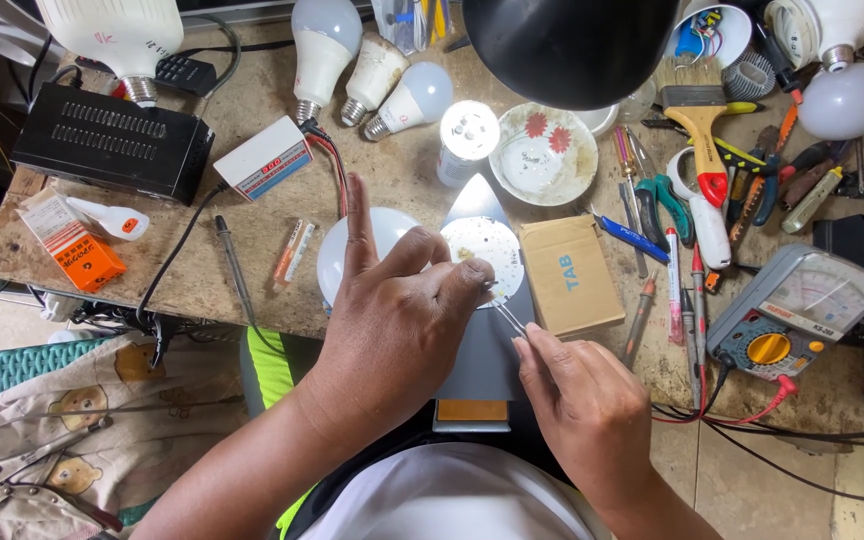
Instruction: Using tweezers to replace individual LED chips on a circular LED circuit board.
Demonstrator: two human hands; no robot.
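My left hand (392, 310) pinches the near edge of a round white LED board (482, 245) that lies on a grey metal plate (482, 350), index finger pointing up. Just left of the board sits a white bulb dome (337, 262), partly under my hand. My right hand (577, 395) holds thin metal tweezers (508, 317), their tips touching the board's near edge beside my left fingertips.
On the worn wooden bench: several white bulbs (324, 50), a black box (112, 140), a flowered bowl (542, 152), a small cardboard box (570, 272), pliers and screwdrivers (652, 205), a paintbrush (702, 125), an analog multimeter (797, 305) with leads. A black lamp shade (567, 45) hangs overhead.
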